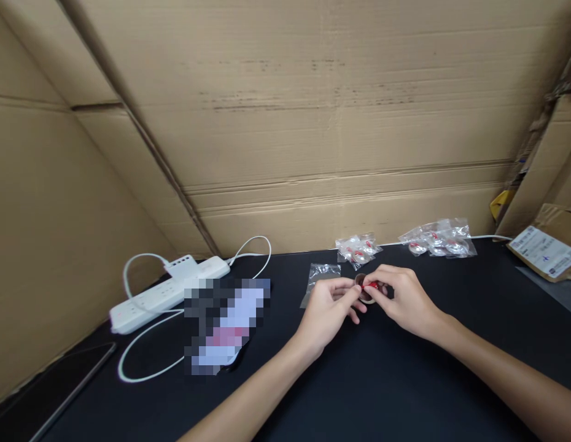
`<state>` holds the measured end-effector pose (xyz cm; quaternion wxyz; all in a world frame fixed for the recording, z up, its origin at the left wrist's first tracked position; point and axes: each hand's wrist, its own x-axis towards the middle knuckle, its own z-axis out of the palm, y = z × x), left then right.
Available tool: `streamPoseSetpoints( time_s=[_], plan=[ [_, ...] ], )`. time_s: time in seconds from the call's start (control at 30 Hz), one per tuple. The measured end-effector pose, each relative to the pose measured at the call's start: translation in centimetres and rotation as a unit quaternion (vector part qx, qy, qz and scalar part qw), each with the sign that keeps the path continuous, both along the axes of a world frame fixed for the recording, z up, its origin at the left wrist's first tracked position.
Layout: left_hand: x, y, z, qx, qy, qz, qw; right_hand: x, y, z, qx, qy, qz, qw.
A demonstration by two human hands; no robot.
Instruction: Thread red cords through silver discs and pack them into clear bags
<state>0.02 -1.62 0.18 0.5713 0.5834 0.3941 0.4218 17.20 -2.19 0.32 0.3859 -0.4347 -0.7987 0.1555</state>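
Note:
My left hand (329,310) is closed on a small round cup-like piece (369,300) with a pale rim, its fingers partly behind it. Thumb and fingertips of my right hand (403,298) pinch a small red piece (371,285) at the top of that round piece. Whether the red piece is joined to it, I cannot tell. Both hands meet just above the black table. Beside my left hand lies a flat clear plastic bag (323,272). Behind the hands is a clear bag of small red and silvery pieces (358,250).
More clear bags (438,239) with similar pieces lie at the back right. A white power strip (161,299) with looping cables, a pixelated object (230,325) and a dark flat panel (76,390) are at left. A labelled parcel (546,253) sits right. Cardboard walls (341,141) enclose the table.

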Motion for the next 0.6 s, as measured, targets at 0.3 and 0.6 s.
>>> streamPoseSetpoints(
  time_s=[0.3,0.6],
  plan=[
    [0.14,-0.23,-0.05,0.029,-0.030,-0.030,0.999,0.07,0.16,-0.30,0.034,0.014,-0.003,0.999],
    [-0.09,-0.14,0.19,-0.033,-0.106,-0.024,0.994,-0.33,-0.32,-0.28,0.057,0.053,0.005,0.997]
  ],
)
